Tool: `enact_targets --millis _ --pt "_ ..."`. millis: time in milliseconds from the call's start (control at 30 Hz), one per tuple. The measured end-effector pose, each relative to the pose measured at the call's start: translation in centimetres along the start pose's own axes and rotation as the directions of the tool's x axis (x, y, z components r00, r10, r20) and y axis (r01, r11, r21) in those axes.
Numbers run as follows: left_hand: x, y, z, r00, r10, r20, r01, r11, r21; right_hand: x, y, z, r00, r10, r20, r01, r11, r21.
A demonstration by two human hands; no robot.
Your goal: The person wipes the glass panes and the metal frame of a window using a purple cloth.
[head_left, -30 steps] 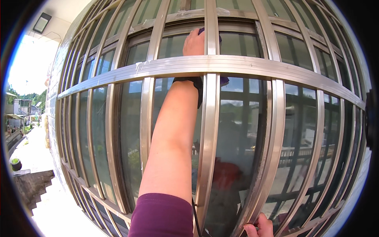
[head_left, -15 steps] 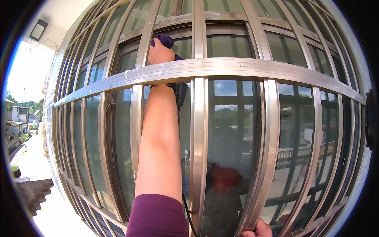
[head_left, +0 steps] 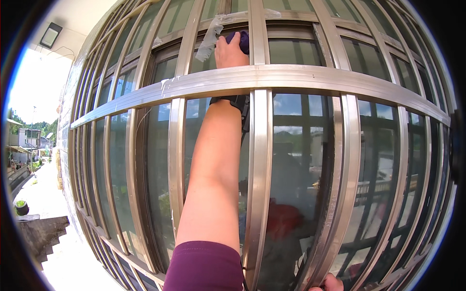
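My left hand [head_left: 232, 52] is raised behind the horizontal rail [head_left: 291, 77] of a metal window grille, up near the top of the glass. Its fingers are closed round a bunched dark purple cloth [head_left: 244, 42], pressed close to the window frame. A black strap with a small box [head_left: 238, 103] circles that wrist. Next to the hand, a torn strip of clear plastic film [head_left: 209, 42] hangs from the frame. At the lower right, my right hand [head_left: 331, 283] is curled at an upright grille bar [head_left: 342, 194]; its lower part is cut off by the picture's edge.
Upright bars cross the whole window in front of dark sliding glass [head_left: 296, 169], which reflects buildings and sky. A lamp [head_left: 51, 35] is fixed up at the far left. Beyond lie a stepped wall [head_left: 43, 235] and a potted plant [head_left: 22, 207].
My left hand has shifted right with the purple cloth, nearer the middle upright bar. More of the plastic film shows beside it. My right hand stays at the bar; the view has turned slightly.
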State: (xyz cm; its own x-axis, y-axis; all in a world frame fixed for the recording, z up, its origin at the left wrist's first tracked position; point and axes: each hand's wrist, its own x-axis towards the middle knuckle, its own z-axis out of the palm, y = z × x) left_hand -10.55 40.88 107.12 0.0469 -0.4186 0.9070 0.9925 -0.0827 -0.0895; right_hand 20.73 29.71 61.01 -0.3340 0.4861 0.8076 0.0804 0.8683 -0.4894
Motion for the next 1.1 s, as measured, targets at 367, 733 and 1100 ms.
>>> enact_targets --millis 367,733,1100 --pt "0.2 -9.7 -3.5 0.891 -0.439 -0.112 0.453 0.873 0.183 0.7 -0.4 -0.1 1.000 -0.002 0.030 0.000 0.998 0.069" --pt "-7.3 -0.5 -6.2 0.894 -0.118 0.433 0.381 0.708 -0.594 0.7 0.6 -0.3 0.999 -0.031 -0.009 0.031 0.999 0.017" --pt "-12.7 2.2 -8.6 0.863 0.364 0.349 -0.163 0.857 -0.489 0.3 2.0 1.1 0.997 -0.044 -0.064 0.052 0.989 0.135"
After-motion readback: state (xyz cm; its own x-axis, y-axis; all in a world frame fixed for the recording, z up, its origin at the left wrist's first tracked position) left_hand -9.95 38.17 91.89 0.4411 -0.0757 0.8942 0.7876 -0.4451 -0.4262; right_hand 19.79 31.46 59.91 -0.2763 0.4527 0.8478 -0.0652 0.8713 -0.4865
